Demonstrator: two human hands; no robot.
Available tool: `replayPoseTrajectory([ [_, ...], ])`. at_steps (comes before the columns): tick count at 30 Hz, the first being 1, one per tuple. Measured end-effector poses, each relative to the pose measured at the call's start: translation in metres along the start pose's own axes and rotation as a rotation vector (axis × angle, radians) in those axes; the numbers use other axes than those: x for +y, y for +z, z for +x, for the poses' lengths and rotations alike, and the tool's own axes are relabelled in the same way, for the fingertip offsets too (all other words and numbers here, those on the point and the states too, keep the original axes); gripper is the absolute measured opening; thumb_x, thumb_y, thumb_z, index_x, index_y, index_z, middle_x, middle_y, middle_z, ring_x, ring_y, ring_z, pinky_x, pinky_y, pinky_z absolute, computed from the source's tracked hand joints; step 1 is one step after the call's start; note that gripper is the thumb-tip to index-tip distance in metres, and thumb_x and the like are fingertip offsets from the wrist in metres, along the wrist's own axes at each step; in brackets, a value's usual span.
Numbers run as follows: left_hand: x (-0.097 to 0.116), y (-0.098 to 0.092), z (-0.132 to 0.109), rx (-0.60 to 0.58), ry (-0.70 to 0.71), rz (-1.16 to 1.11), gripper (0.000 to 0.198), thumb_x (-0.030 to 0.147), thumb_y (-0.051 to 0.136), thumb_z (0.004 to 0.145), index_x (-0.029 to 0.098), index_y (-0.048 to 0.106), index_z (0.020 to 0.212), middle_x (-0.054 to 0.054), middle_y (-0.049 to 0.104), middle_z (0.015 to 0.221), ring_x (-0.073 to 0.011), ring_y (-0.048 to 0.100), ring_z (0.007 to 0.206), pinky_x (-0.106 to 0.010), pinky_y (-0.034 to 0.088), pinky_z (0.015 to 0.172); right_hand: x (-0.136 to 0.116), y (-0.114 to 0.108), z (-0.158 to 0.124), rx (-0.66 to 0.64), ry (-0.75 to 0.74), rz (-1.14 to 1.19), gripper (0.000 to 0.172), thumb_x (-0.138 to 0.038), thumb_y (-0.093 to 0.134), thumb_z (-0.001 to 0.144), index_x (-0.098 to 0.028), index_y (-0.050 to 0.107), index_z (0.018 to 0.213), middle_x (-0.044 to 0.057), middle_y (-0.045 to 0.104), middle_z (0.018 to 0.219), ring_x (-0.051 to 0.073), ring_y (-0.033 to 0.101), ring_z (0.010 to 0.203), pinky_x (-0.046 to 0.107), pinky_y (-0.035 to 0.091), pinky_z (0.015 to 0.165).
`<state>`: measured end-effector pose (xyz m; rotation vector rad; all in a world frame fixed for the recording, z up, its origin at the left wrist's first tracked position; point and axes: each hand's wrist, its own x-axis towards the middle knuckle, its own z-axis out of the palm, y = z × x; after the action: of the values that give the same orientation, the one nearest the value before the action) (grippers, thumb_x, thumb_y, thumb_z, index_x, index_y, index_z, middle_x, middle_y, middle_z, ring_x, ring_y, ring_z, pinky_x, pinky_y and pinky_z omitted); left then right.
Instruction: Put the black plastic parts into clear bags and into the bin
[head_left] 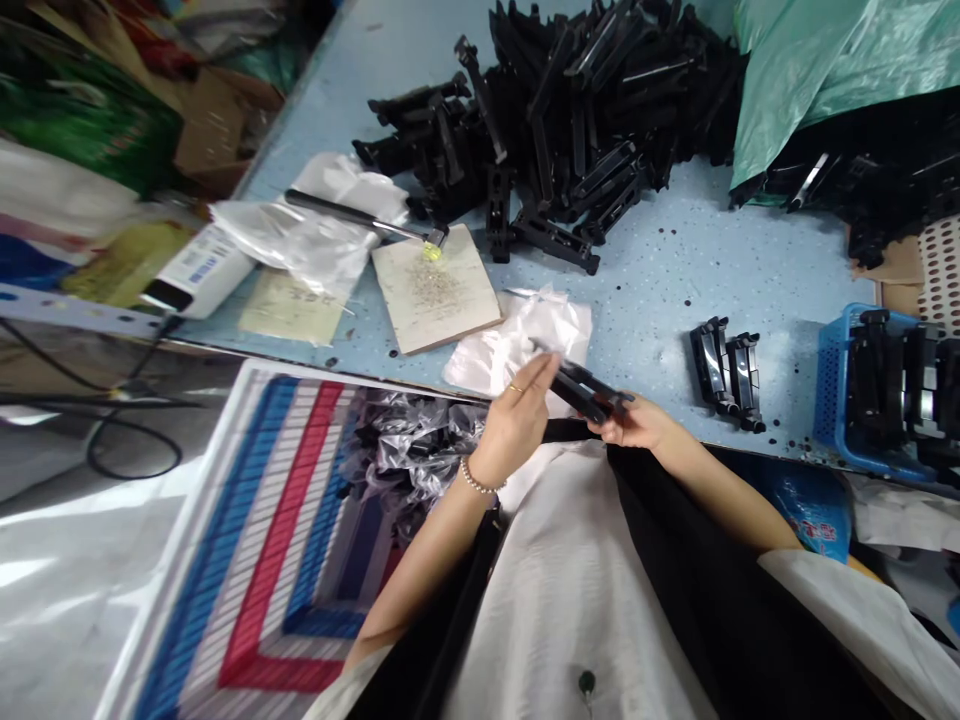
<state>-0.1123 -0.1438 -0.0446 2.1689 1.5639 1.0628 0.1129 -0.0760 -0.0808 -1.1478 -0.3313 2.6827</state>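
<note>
My right hand (pixel 634 422) is closed around the near end of a pair of long black plastic parts (pixel 576 390) at the table's front edge. At their other end is my left hand (pixel 517 420), its fingers pinched together against the parts; exactly what lies between the fingertips is partly hidden. Just beyond and beneath the left fingers lies a heap of thin clear plastic bags (pixel 517 335). Two similar black parts (pixel 726 372) lie side by side on the table, to the right of my hands.
A big pile of black parts (pixel 555 120) covers the back of the blue table (pixel 652 270). A screwdriver-like tool (pixel 352 212) rests across a stained board (pixel 435 290). At right stand a blue basket (pixel 829 385) of parts and a green sack (pixel 825 60). Below sits a striped bag (pixel 277 520) containing bagged parts.
</note>
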Motion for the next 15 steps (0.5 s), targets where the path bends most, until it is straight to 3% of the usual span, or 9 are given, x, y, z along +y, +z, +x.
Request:
replayPoseTrajectory([
  [4, 0.027, 0.021, -0.002, -0.164, 0.137, -0.121, 0.069, 0.004, 0.037, 0.097, 0.022, 0.024, 0.162, -0.016, 0.05, 0.153, -0.0232, 0.049, 0.144, -0.04, 0.048, 0.117, 0.003, 0.023, 0.007, 0.138, -0.348, -0.308, 0.015, -0.023, 0.072, 0.08, -0.016, 0.061, 0.073, -0.001, 0.061, 0.061, 0.012, 0.057, 0.055, 0.023, 0.048, 0.052],
  [6, 0.04, 0.018, -0.001, -0.195, 0.12, -0.157, 0.062, 0.011, 0.043, 0.098, 0.021, 0.034, 0.158, -0.016, 0.055, 0.148, -0.0244, 0.054, 0.139, -0.041, 0.052, 0.113, 0.007, 0.038, 0.001, 0.225, -0.531, -0.55, 0.014, -0.024, 0.071, 0.08, -0.018, 0.063, 0.071, -0.002, 0.063, 0.065, 0.013, 0.059, 0.062, 0.024, 0.05, 0.059],
  [8, 0.049, -0.006, -0.006, -0.179, 0.014, -0.165, 0.049, 0.02, 0.05, 0.099, 0.025, 0.051, 0.148, -0.012, 0.064, 0.136, -0.0237, 0.063, 0.128, -0.04, 0.054, 0.11, 0.008, 0.05, -0.012, 0.177, -0.59, -0.783, 0.006, -0.025, 0.071, 0.082, -0.019, 0.07, 0.079, -0.002, 0.069, 0.074, 0.015, 0.063, 0.072, 0.027, 0.052, 0.068],
  [11, 0.042, -0.072, -0.033, -0.239, -0.256, -0.128, 0.035, 0.035, 0.059, 0.096, 0.037, 0.067, 0.13, -0.004, 0.072, 0.124, -0.0241, 0.07, 0.115, -0.04, 0.056, 0.107, -0.009, 0.047, -0.047, 0.056, -0.571, -1.017, 0.022, -0.034, 0.065, 0.091, -0.024, 0.076, 0.108, 0.003, 0.076, 0.096, 0.02, 0.07, 0.086, 0.035, 0.055, 0.082],
  [13, 0.018, -0.11, -0.063, -0.394, -0.428, -0.112, 0.034, 0.046, 0.063, 0.091, 0.042, 0.071, 0.123, -0.001, 0.074, 0.123, -0.0272, 0.071, 0.112, -0.04, 0.059, 0.1, -0.033, 0.027, -0.074, 0.228, -0.68, -1.203, 0.03, -0.034, 0.055, 0.098, -0.028, 0.073, 0.121, 0.006, 0.075, 0.111, 0.023, 0.07, 0.097, 0.042, 0.055, 0.092],
  [15, -0.013, -0.122, -0.094, -0.559, -0.603, -0.095, 0.033, 0.049, 0.066, 0.084, 0.039, 0.076, 0.113, -0.001, 0.077, 0.119, -0.0305, 0.072, 0.112, -0.041, 0.059, 0.099, -0.063, -0.001, -0.097, 0.613, -0.833, -1.506, 0.037, -0.023, 0.043, 0.101, -0.028, 0.071, 0.125, 0.009, 0.07, 0.126, 0.027, 0.064, 0.116, 0.049, 0.05, 0.101],
])
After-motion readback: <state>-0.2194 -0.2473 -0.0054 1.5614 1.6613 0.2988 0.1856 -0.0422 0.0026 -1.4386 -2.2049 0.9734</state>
